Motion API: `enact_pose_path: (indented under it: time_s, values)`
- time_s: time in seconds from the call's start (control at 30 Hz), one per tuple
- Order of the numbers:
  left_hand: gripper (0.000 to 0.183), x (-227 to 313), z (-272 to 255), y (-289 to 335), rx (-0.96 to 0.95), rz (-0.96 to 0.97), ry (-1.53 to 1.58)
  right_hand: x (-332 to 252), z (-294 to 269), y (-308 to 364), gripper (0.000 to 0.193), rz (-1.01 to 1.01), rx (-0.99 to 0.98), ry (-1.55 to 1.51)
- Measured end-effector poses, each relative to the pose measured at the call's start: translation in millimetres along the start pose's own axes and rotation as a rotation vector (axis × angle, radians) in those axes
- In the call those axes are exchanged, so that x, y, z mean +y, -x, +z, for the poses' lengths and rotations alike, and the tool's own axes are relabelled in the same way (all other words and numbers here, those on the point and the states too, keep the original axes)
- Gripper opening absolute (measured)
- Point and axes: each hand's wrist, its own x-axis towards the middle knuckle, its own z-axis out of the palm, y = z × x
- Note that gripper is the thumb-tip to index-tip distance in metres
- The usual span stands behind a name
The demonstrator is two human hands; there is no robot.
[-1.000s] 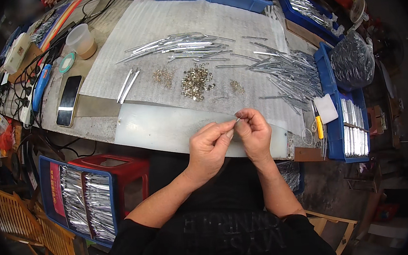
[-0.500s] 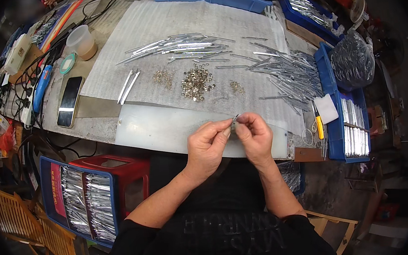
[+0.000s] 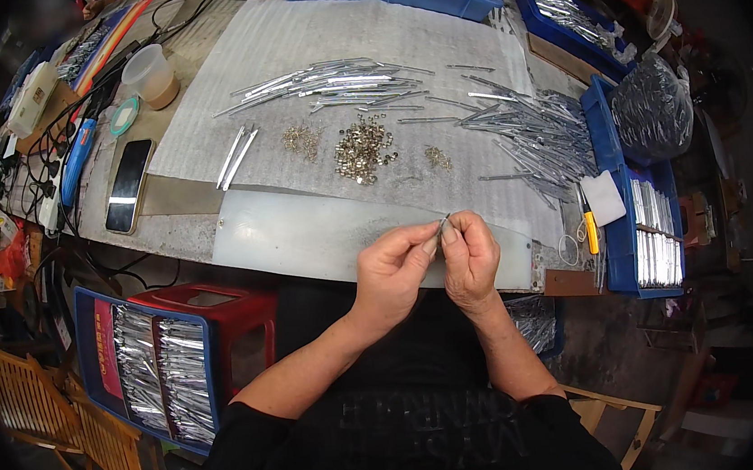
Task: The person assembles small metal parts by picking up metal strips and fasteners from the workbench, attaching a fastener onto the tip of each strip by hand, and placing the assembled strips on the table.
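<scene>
My left hand (image 3: 395, 269) and my right hand (image 3: 471, 264) meet in a close pinch above the near edge of a whitish plastic board (image 3: 290, 234). Between the fingertips is a small, dark, thin piece, mostly hidden, whose kind I cannot make out. Beyond the board, on white foam sheeting (image 3: 201, 102), lies a heap of small brassy metal pieces (image 3: 362, 152). Smaller clusters of tiny gold-coloured parts (image 3: 302, 141) flank it. Thin silver strips (image 3: 330, 85) lie in a row farther back, and a bigger tangled pile of silver strips (image 3: 539, 133) spreads to the right.
A phone (image 3: 129, 186), a plastic cup (image 3: 150, 78) and a blue-handled tool (image 3: 78, 164) lie at the left. A yellow-handled tool (image 3: 591, 232) rests by a blue bin (image 3: 621, 275) at the right. Below left, another blue bin (image 3: 89, 353) of strips stands beside a red stool (image 3: 252, 306).
Both hands have stayed over the board's edge. The fingertips have drawn closer together, the right fingers now pointing more upward, and less of the small piece shows.
</scene>
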Motion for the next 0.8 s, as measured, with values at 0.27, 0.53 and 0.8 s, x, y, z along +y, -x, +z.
enact_pose_path:
  time_s: [0.27, 0.53, 0.8]
  values:
    - [0.017, 0.7, 5.1, 1.2, 0.035, -0.192, 0.214, -1.8, -3.0, -0.3, 0.008, -0.088, 0.013, 0.091]
    - [0.017, -2.1, 5.1, -1.0, 0.012, -0.023, 0.098, -1.1, -7.4, 2.6, 0.006, -0.078, 0.015, 0.110]
    - [0.018, 0.7, 9.5, -0.8, -0.033, 0.198, -0.167, -1.7, -12.9, 7.6, 0.007, -0.052, 0.063, 0.066]
